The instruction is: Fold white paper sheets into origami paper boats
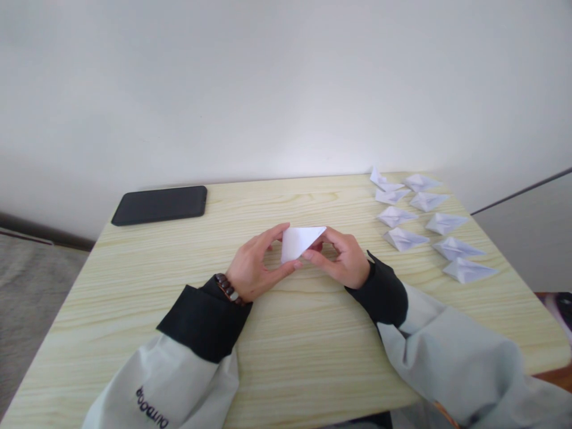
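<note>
A small piece of folded white paper (pixel 299 241), pointed toward the right, is held between both hands above the middle of the table. My left hand (pixel 257 262) grips its left side, with the thumb along the lower edge and the index finger at the upper left corner. On the other side, my right hand (pixel 340 257) pinches the paper near its right point, thumb below and fingers partly hidden behind it. Folded paper boats (pixel 404 238), several of them, stand in two rough columns to the right of my right hand.
A black phone (pixel 159 205) lies at the back left of the light wooden table (pixel 187 256). The white wall (pixel 277 89) rises right behind the table's far edge. At the right edge, a dark object (pixel 563 307) is partly in view.
</note>
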`<state>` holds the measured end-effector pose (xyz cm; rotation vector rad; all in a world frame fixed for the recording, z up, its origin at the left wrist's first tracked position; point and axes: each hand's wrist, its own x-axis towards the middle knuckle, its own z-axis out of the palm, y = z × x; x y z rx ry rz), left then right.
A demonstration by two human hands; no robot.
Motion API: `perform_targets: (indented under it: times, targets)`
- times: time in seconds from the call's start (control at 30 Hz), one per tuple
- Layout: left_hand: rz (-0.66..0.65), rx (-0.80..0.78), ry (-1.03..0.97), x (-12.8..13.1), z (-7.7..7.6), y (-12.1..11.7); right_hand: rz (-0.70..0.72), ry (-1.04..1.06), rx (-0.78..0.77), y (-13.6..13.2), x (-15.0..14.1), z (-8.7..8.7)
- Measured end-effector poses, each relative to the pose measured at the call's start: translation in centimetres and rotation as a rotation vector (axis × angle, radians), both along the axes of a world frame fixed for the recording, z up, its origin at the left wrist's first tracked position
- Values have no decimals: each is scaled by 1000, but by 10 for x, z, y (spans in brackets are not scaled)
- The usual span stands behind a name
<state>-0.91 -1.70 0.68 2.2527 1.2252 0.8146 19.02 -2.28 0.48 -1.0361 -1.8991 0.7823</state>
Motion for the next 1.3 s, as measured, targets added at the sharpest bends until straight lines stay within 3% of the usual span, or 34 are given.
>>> perform_targets:
  times: [1.3]
  targets:
    - [-22, 63, 31, -2, -6, 2, 22, -3, -7, -1, -1, -2]
